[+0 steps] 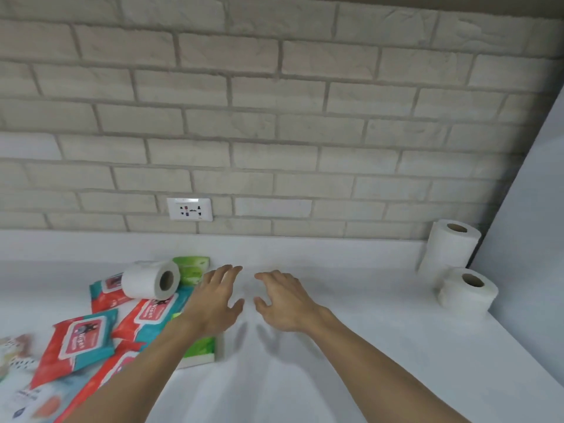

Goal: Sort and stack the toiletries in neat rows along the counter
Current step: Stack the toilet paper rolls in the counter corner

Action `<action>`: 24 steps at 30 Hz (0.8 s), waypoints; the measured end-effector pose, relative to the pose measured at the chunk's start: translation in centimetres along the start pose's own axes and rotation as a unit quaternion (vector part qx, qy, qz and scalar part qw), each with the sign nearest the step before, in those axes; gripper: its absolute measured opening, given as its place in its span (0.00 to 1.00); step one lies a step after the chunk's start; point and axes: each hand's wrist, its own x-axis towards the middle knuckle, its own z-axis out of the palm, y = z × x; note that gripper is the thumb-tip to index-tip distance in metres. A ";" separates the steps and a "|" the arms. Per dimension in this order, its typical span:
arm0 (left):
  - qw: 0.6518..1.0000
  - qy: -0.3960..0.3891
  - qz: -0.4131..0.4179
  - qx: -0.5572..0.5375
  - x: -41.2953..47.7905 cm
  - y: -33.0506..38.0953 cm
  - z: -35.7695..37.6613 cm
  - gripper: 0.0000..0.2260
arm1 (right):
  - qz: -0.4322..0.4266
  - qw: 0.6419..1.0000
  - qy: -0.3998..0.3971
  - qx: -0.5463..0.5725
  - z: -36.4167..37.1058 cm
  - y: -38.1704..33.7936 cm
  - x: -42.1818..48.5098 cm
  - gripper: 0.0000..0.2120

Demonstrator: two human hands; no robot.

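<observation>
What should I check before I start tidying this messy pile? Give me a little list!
1. Left hand free: ok, open, holding nothing.
2. Right hand free: ok, open, holding nothing.
3. Room for a row: ok, bare counter lies between the hands and the tall roll and short roll, which stand upright at the right.
4. Wipes packs sorted: not ok, they lie crossed over one another.
5. Toilet roll steady: not ok, it lies on its side on top of the packs and may roll.
6. How many packs are buried in the pile: cannot tell.
</observation>
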 end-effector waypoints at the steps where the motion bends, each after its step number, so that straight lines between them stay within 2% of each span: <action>1: 1.000 -0.011 -0.004 0.015 -0.3 -1.0 -0.3 0.32 | -0.001 1.000 -0.012 -0.002 0.5 -0.8 0.3 0.28; 7: 0.992 -0.039 -0.022 0.120 -1.8 -6.3 -2.5 0.33 | -0.012 0.998 -0.057 -0.031 3.1 -4.9 2.3 0.29; 12: 0.973 -0.096 -0.028 0.206 -3.2 -10.1 -4.1 0.36 | -0.015 0.997 -0.074 -0.013 4.1 -7.9 4.2 0.30; 18: 0.962 -0.122 -0.027 0.241 -3.7 -13.4 -5.6 0.36 | -0.005 0.996 -0.092 0.000 5.4 -10.3 6.3 0.28; 24: 0.961 -0.117 -0.027 0.249 -3.0 -15.9 -6.5 0.37 | -0.007 0.992 -0.101 0.081 7.2 -12.2 8.5 0.27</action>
